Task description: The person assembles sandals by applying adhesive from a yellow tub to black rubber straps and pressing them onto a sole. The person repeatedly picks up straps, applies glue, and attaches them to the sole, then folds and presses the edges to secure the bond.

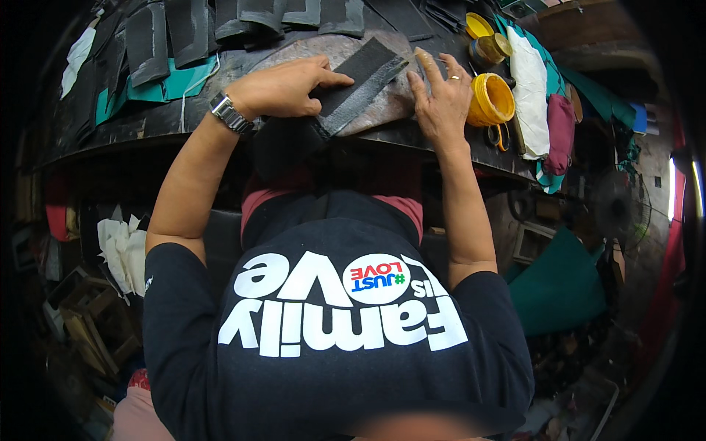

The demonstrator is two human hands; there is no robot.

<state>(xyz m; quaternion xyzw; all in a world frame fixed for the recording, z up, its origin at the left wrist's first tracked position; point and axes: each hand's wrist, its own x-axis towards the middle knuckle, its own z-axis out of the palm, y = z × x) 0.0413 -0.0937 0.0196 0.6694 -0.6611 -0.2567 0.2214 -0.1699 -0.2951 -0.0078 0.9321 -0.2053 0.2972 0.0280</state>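
Observation:
A flat black rectangular piece point(358, 82) lies at a slant on a worn, stained board point(401, 103). A greyish, wet-looking band runs along its lower right side. My left hand point(294, 87), with a metal watch at the wrist, holds the piece down from its left side. Its index finger and thumb rest on the surface while the other fingers are curled. By the piece's far right end is my right hand point(445, 95), wearing a ring, its fingers spread and nothing visible in them. More black material point(287, 143) hangs below the table edge under my left hand.
Right of my right hand stands an open yellow tub point(493, 101), with orange-handled scissors point(503, 137) beside it. Behind are an amber jar point(490, 50) and a yellow lid point(479, 26). Several black pieces point(187, 33) lie along the back over green sheet point(173, 84). White cloth point(528, 95) lies at right.

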